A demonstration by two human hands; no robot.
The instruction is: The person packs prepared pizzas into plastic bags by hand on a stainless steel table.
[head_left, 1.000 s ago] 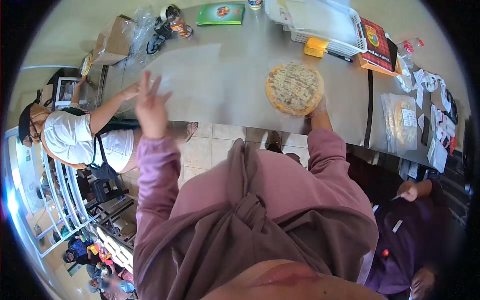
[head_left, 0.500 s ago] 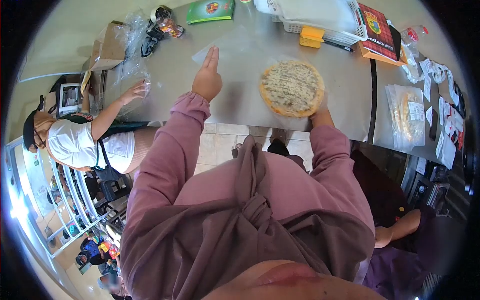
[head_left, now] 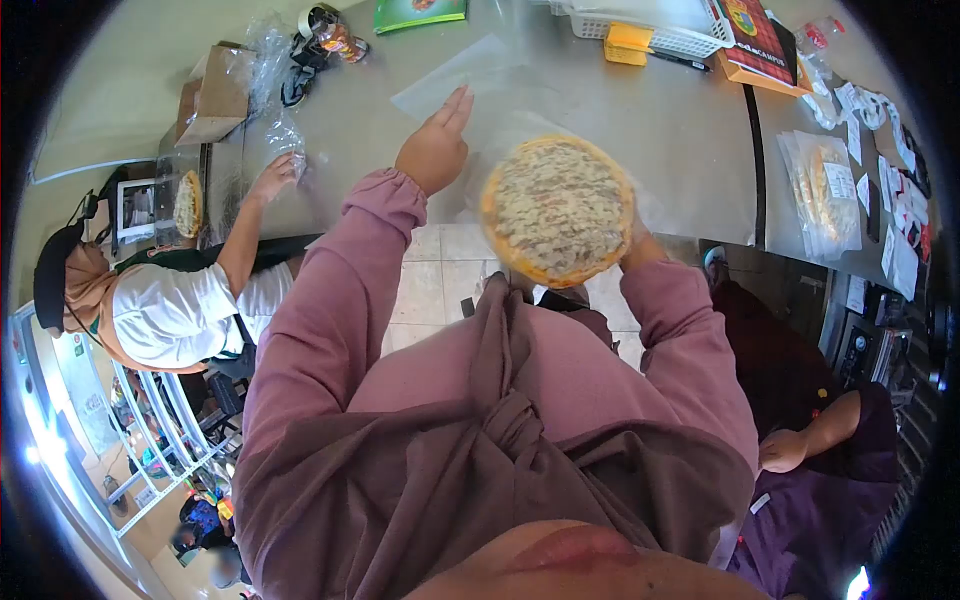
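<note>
A round, flat pizza point(head_left: 558, 210) with a pale, crumbly topping is held up over the near edge of the steel table. My right hand point(head_left: 640, 248) grips its right rim, with most of the fingers hidden beneath. Clear film shows around the pizza, but I cannot tell how far it wraps it. To the pizza's upper left, my left hand point(head_left: 435, 142) is empty, its fingers stretched out. A flat clear plastic sheet point(head_left: 455, 78) lies on the table just beyond those fingertips.
At left a co-worker's hand point(head_left: 275, 178) touches clear plastic, near another pizza point(head_left: 187, 203) and a cardboard box point(head_left: 213, 95). A white basket point(head_left: 655, 38) and yellow pad point(head_left: 628, 44) stand at the back. Bagged flat items point(head_left: 822, 190) lie at right.
The pizza and my right hand have come closer to my body, the pizza shifting slightly left. My left hand has moved a little right. The co-worker at left has shifted, and a second pizza now shows there.
</note>
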